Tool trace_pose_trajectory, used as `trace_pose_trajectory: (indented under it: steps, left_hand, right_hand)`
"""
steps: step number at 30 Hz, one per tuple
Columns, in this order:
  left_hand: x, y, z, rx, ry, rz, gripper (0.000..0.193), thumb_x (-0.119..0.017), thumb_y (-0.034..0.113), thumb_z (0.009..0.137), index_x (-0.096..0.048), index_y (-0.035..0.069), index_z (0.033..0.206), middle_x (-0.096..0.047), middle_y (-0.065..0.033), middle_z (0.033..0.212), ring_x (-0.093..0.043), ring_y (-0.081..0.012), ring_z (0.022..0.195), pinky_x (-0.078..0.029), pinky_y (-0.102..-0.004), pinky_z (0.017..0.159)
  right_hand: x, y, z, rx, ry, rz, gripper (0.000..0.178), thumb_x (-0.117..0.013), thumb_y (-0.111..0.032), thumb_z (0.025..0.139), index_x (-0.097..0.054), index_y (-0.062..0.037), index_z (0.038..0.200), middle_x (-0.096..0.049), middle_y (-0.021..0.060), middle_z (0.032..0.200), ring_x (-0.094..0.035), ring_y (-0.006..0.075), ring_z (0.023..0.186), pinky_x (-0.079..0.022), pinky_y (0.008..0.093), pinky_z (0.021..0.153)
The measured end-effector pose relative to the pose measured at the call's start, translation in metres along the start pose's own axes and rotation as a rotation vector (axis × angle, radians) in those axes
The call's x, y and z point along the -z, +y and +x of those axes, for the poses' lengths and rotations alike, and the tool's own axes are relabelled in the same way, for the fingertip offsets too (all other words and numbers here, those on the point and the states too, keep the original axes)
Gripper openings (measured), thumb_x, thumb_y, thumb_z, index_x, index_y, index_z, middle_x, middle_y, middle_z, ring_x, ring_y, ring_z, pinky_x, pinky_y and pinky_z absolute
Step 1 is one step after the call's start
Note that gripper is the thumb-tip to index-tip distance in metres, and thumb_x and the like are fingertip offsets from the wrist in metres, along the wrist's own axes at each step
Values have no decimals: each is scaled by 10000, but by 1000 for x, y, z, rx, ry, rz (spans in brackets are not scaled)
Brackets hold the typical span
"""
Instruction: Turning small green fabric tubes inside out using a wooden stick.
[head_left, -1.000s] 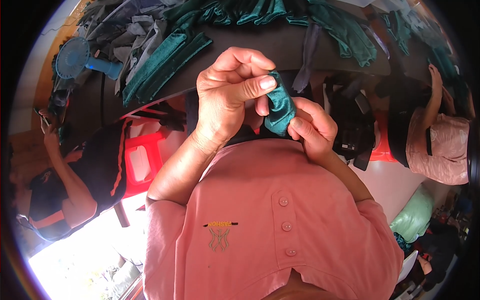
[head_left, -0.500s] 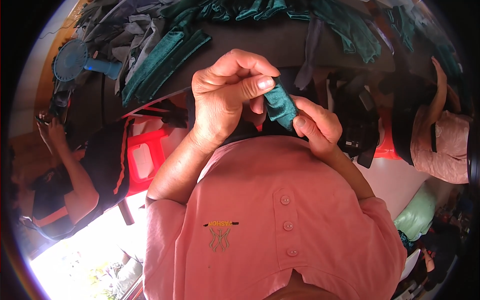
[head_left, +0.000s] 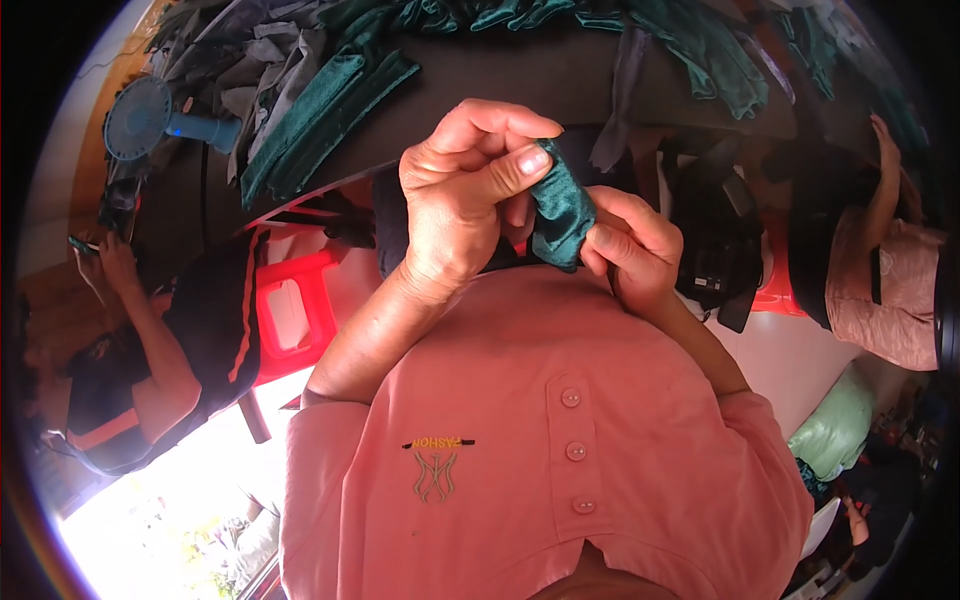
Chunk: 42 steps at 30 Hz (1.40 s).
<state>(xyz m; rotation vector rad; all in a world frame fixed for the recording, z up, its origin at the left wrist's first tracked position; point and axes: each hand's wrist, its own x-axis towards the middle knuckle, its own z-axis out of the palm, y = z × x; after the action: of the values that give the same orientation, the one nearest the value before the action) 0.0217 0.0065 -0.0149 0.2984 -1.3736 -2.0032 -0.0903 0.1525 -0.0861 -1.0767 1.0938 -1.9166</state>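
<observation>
Between my two hands is a short piece of dark green velvet fabric (head_left: 563,208), raised in front of my chest. My left hand (head_left: 468,190) pinches its upper end between thumb and bent fingers. On the right edge, lower down, my right hand (head_left: 637,243) grips the cloth with thumb and fingertips. The fabric hangs slightly creased, its lower end free below my right fingertips. Some fingers of both hands are hidden behind the cloth.
Ahead lies a dark table (head_left: 480,85) with long green velvet strips (head_left: 310,120) and grey fabric pieces (head_left: 235,50). A blue fan (head_left: 140,118) stands at the left. Co-workers sit on both sides, near a red stool (head_left: 297,310) and a black bag (head_left: 708,220).
The left hand has shifted slightly to the right. The velvet piece now hangs more upright, its lower end farther left, still held by both hands.
</observation>
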Motion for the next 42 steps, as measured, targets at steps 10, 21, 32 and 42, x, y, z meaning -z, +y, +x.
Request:
trace_pose_trajectory:
  steps: [10, 21, 32, 42]
  left_hand:
    - [-3, 5, -1, -36, 77, 89, 119, -636, -38, 892, -638, -6, 1007, -632, -40, 716, -492, -44, 485, -392, -197, 362]
    - [0, 7, 0, -123, -6, 197, 115, -649, -30, 889, -643, -8, 1002, -621, -31, 719, -488, -36, 504, -419, -184, 394]
    - [-4, 2, -1, -46, -53, 142, 143, -655, -15, 890, -651, 12, 1031, -616, 0, 727, -456, -19, 473, -344, -169, 384]
    - [-9, -3, -2, 94, 30, 11, 168, -649, -17, 887, -660, 9, 1053, -620, -1, 705, -410, -18, 456, -289, -164, 393]
  right_hand:
    - [11, 1, 1, 71, -60, -278, 343, -543, -6, 944, -517, 59, 1280, -585, 30, 733, -458, 59, 563, -359, 213, 526]
    - [10, -4, 7, 148, -69, -336, 355, -573, 20, 899, -579, 24, 1254, -585, 21, 680, -478, 55, 533, -372, 214, 502]
    - [4, -6, 0, 179, -11, -200, 315, -562, 22, 918, -582, 57, 1230, -620, 32, 733, -487, 45, 543, -376, 204, 504]
    - [1, -2, -2, 121, 46, -161, 295, -566, 22, 926, -582, 63, 1218, -663, 44, 814, -478, 38, 547, -365, 200, 498]
